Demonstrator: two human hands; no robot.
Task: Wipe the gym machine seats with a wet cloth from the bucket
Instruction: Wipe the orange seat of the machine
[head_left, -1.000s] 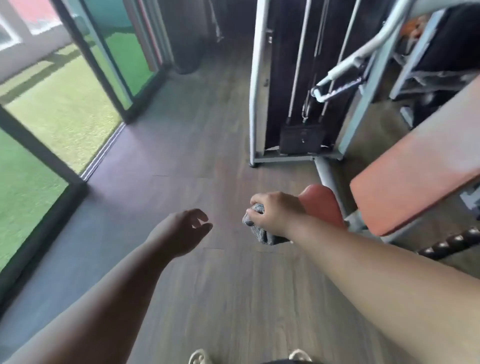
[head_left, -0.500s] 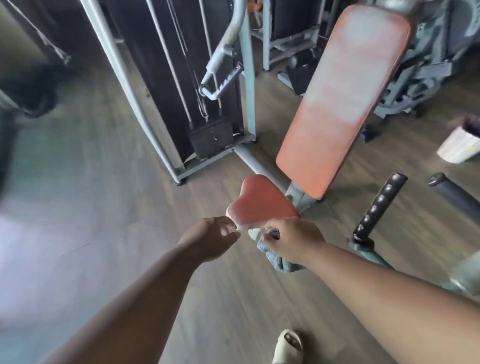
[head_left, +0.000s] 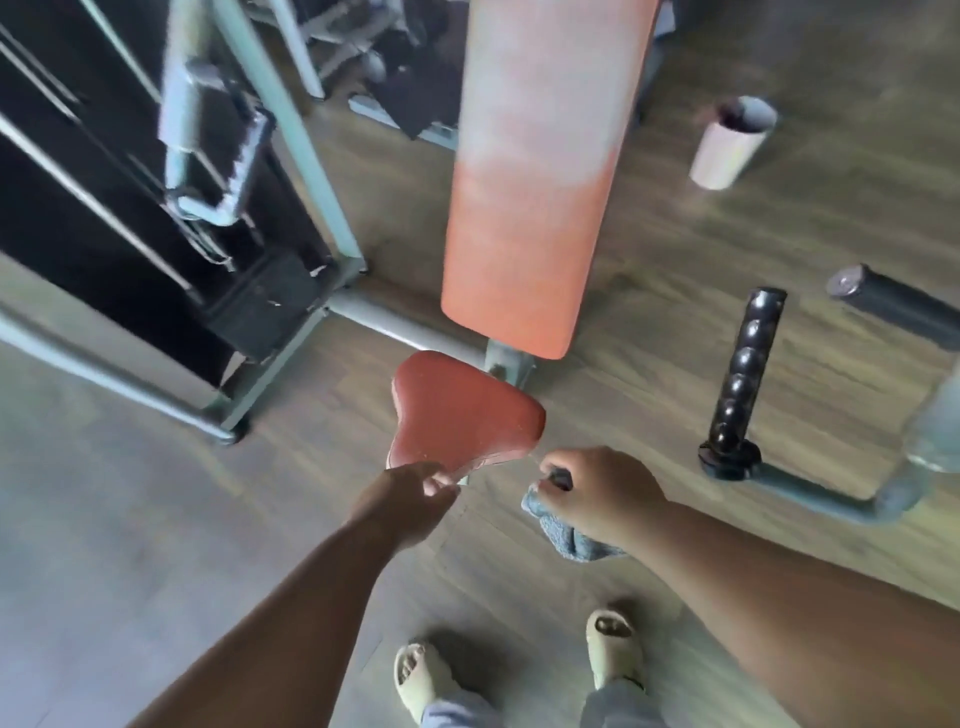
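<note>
Seat (head_left: 457, 415): red padded seat of the gym machine is sitting low on its grey frame, just in front of the person's feet, its narrow front edge pointing toward them.
Left hand (head_left: 402, 501): is reaching to the seat's front edge; fingers are curling at that edge and appear to be touching it, but motion blur is hiding whether they are truly gripping, so I cannot tell the hold.
Right hand (head_left: 597, 493): is hovering just right of the seat's front corner, fingers curling tight around a bunched cloth.
Cloth (head_left: 569, 538): grey-blue towelling, is hanging crumpled below the right fist, near the seat but not touching it.
Backrest (head_left: 540, 182): long orange pad is rising away from behind the seat, paler and worn toward its far end.
Bucket (head_left: 730, 150): pale cylindrical container is standing on the wooden floor (head_left: 649, 291), well apart from the seat, to the right of the backrest; contents are not readable.
Black handle (head_left: 743, 374): ribbed grip is sticking up from a grey tube to the right of the seat.
Weight stack (head_left: 156, 249): dark stack with cables and a grey frame is standing to the left.
Feet: person is wearing beige slide sandals (head_left: 613, 644), standing on the floor below the hands.
</note>
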